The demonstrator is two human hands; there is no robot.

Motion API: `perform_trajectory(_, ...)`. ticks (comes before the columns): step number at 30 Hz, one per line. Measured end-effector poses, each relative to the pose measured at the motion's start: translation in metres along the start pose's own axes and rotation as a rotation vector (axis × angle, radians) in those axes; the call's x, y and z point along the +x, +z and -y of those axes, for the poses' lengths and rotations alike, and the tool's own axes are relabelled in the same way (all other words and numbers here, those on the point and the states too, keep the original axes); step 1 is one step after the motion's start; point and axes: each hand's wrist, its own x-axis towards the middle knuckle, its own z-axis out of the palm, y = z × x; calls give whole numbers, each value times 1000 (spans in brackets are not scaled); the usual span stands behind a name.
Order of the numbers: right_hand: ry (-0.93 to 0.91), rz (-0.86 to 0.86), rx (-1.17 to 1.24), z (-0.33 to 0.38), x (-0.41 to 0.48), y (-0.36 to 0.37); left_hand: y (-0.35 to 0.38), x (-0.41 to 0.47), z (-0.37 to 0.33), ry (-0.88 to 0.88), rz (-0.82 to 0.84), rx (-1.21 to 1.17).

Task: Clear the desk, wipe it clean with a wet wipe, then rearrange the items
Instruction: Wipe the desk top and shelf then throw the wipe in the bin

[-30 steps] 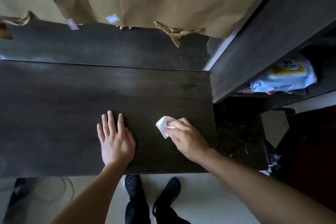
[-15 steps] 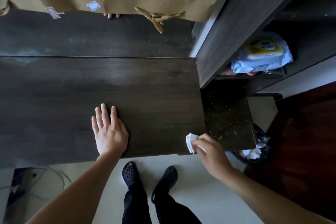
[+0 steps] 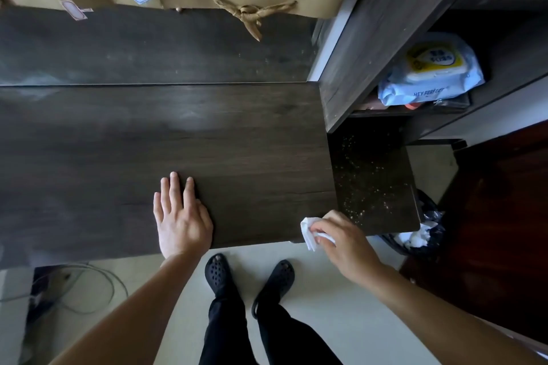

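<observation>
Wipes pack [image 3: 430,77] reads "HEY PERFECT"; left hand [image 3: 182,222] flat on desk [image 3: 89,157], right hand [image 3: 344,241] pinching wet wipe [image 3: 307,231].

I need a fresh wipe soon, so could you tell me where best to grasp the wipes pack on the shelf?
Pinch the wipes pack by its blue front edge, coming from the open front of the shelf: it lies flat, walled by the side panel.

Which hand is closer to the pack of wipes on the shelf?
Right. The right hand grips a white wipe at the desk's front right corner, nearest the pack; the left hand lies flat on the desk, farther left.
</observation>
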Motion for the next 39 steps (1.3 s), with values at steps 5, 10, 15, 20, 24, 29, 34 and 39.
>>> perform_trajectory(5,220,-354,-23,-4,65,-7,1,-1,0,-4,-30,-6)
perform_trajectory(10,154,-453,-57,35,107,23,1,-1,1,7,-38,-14)
perform_trajectory(15,-131,-114,16,42,20,49,0,0,2,-2,-22,-24)
perform_trajectory(20,134,-428,-83,-18,79,-9,0,0,3,7,0,8)
perform_trajectory(24,143,-429,-131,19,93,15,-2,1,4,9,26,7)
perform_trajectory(29,-168,-162,-64,55,48,58,-3,1,5,15,28,-10)
perform_trajectory(34,154,-426,-103,-3,92,-3,-3,1,6,42,29,-20)
perform_trajectory(39,665,-378,-158,-59,48,-41,-5,0,5,71,67,13)
